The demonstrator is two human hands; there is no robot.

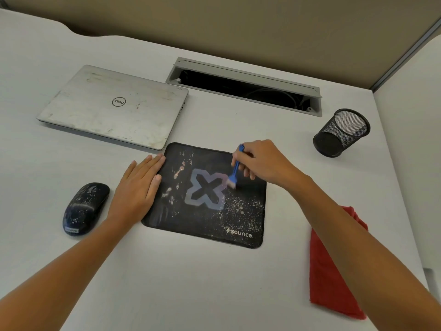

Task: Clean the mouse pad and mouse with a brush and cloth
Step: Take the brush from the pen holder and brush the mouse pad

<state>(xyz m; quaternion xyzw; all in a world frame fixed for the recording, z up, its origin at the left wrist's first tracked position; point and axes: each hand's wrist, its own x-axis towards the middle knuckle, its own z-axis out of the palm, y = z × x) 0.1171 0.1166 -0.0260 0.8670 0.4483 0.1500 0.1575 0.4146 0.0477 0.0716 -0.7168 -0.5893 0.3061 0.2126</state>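
Observation:
A black mouse pad (205, 216) with a grey X logo lies at the centre of the white desk, speckled with crumbs and pale stains. My right hand (262, 161) grips a small blue brush (235, 170) whose pale bristles touch the pad just right of the X. My left hand (138, 185) lies flat, fingers together, pressing on the pad's left edge. A dirty black mouse (84, 207) sits on the desk left of that hand. A red cloth (331, 271) lies at the right, partly hidden under my right forearm.
A closed silver laptop (114, 106) rests at the back left. An open cable slot (243, 86) is cut into the desk behind the pad. A black mesh pen cup (341, 132) stands at the back right. A partition wall runs along the back.

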